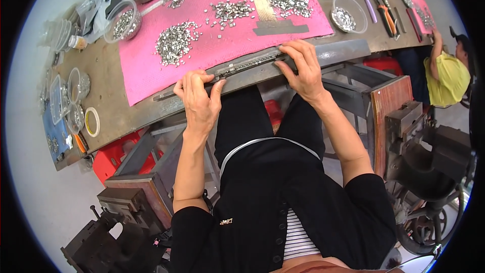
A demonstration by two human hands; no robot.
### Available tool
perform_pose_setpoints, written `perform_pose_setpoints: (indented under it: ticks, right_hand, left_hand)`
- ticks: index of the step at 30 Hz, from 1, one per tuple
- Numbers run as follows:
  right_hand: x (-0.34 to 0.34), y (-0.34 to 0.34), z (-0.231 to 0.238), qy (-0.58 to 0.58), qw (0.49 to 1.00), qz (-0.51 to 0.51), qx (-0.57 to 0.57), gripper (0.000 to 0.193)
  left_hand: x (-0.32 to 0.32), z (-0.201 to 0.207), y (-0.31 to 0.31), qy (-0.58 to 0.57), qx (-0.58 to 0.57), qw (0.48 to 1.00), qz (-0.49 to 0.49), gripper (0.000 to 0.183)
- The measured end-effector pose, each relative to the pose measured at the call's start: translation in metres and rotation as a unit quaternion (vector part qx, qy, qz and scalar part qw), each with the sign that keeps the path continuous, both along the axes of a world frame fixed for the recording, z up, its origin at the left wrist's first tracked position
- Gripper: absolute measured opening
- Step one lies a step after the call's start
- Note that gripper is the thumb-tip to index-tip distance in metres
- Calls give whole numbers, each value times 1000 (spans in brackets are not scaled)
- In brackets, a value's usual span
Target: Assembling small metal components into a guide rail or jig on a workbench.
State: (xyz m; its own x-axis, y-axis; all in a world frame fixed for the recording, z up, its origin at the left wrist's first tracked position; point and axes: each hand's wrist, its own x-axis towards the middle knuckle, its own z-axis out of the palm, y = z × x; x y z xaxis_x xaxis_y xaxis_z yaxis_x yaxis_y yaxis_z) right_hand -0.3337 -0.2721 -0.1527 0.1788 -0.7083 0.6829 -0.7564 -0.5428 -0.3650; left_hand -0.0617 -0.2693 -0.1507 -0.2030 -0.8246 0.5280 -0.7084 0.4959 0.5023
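A long dark metal bar (247, 65) with a row of small silver pieces set in its groove lies along the near edge of the workbench (101, 86). My left hand (198, 96) grips its left part, thumb on the bench edge. My right hand (302, 68) presses its fingers on the bar's right part. Just beyond the bar lies a pink mat (212, 45) strewn with heaps of small silver metal pieces (174, 40).
Clear plastic bowls of metal pieces (124, 20) and a tape roll (92, 121) stand at the left. Another bowl (348, 16), pliers and cutters (386, 12) lie at the right. A person in a yellow shirt (444, 73) sits far right. Heavy press machines (419, 146) flank my legs.
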Motion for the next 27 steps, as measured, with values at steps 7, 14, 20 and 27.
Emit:
perform_pose_setpoints:
  ticks: [7,14,20,27]
  right_hand:
    - [-5,-7,17,-4,999,22,37,43]
    - [-15,-51,44,46,981,107,152,33]
    - [42,-113,15,157,977,115,84,40]
    - [33,-79,34,151,958,192,147,29]
  left_hand:
    - [4,10,-10,-21,12,1000,-9,34]
    - [10,32,-43,-115,47,990,-63,59]
    - [-29,17,-97,-191,59,976,-85,60]
    - [-11,33,-57,-202,113,964,-131,49]
